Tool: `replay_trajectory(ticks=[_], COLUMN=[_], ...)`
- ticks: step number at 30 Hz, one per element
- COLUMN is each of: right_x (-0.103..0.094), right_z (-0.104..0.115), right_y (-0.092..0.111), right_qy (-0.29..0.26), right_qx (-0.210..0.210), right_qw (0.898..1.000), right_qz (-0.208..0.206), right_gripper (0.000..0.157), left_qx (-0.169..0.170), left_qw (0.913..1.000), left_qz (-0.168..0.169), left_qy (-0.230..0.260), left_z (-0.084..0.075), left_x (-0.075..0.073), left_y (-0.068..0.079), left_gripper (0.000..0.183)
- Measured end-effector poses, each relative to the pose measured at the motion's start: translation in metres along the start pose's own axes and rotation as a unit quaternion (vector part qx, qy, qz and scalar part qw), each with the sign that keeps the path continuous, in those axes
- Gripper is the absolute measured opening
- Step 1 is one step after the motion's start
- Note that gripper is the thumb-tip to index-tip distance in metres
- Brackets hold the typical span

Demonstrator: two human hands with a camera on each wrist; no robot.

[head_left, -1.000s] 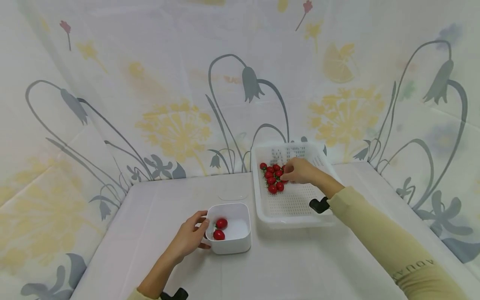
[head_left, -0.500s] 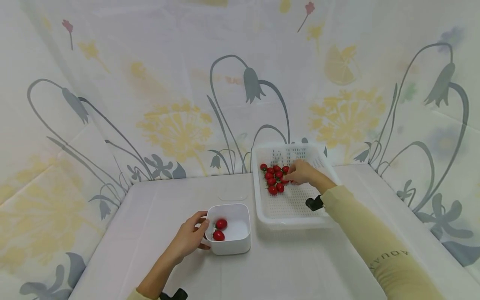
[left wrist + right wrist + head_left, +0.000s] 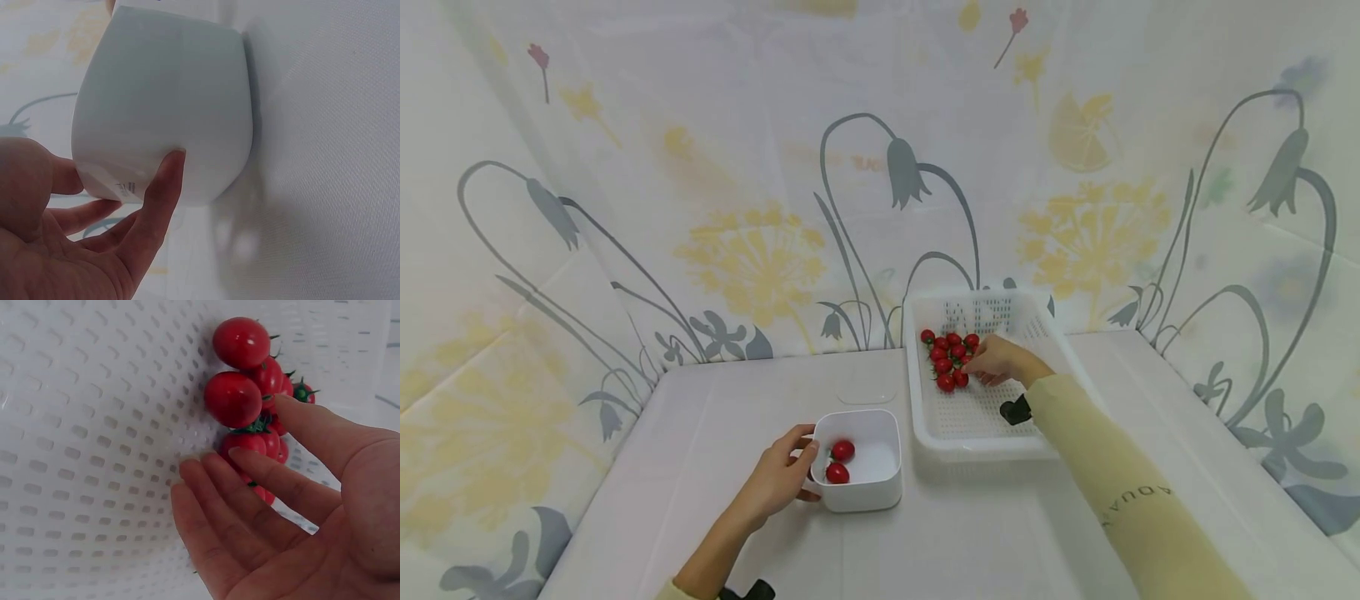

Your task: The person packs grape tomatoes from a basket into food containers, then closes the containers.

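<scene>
Across the white-covered table (image 3: 865, 558), taking twelve o'clock as straight ahead of the person, a white basket (image 3: 985, 446) with slotted walls stands at two o'clock from a small white box (image 3: 865, 497). Red tomatoes (image 3: 946, 382) with green stems lie bunched toward ten o'clock on the basket's floor, close together and some touching. At three o'clock of that bunch I see the right hand (image 3: 1000, 358) reaching down inside the basket, its fingers extended and the thumb standing wide of them. The fingertips (image 3: 253, 461) are right at the bunch; whether they press on any single tomato I can't tell.

Over at nine o'clock of the box, the left hand (image 3: 780, 473) holds it, fingers spread and lightly bent against the outside, the thumb up by the rim. Two more tomatoes (image 3: 838, 473) lie inside the box, one toward eight o'clock, the other toward nine.

A pale yellow sleeve (image 3: 1120, 467) with dark lettering comes in from five o'clock, and a black piece (image 3: 1016, 411) sits at that wrist. At twelve hangs a pale backdrop (image 3: 737, 50) printed with grey bell flowers and yellow blooms.
</scene>
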State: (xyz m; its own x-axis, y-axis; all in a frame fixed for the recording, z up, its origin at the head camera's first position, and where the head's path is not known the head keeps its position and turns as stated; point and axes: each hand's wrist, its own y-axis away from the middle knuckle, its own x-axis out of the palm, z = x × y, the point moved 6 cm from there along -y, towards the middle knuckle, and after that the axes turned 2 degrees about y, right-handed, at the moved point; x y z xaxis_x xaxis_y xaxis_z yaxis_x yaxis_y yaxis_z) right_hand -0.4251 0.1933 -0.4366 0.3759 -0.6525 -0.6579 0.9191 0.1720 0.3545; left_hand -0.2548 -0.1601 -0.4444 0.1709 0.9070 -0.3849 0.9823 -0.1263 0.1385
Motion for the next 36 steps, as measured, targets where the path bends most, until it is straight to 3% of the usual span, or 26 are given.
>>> replay_trajectory(ticks=[13, 25, 36], right_x=[0.008, 0.016, 0.02], right_z=[0.002, 0.014, 0.019], right_y=[-0.013, -0.01, -0.002], right_qy=[0.026, 0.038, 0.042], right_qx=[0.024, -0.008, -0.011], right_qw=[0.999, 0.999, 0.998], right_qz=[-0.003, 0.015, 0.037], right_gripper=[0.017, 0.013, 0.013], left_qx=[-0.001, 0.003, 0.001], left_qw=[1.0, 1.0, 1.0], left_qz=[0.0, 0.008, 0.008], left_qy=[0.001, -0.001, 0.001], left_z=[-0.001, -0.002, -0.002], left_x=[0.0, 0.0, 0.0], left_y=[0.001, 0.001, 0.001], left_gripper=[0.041, 0.042, 0.041])
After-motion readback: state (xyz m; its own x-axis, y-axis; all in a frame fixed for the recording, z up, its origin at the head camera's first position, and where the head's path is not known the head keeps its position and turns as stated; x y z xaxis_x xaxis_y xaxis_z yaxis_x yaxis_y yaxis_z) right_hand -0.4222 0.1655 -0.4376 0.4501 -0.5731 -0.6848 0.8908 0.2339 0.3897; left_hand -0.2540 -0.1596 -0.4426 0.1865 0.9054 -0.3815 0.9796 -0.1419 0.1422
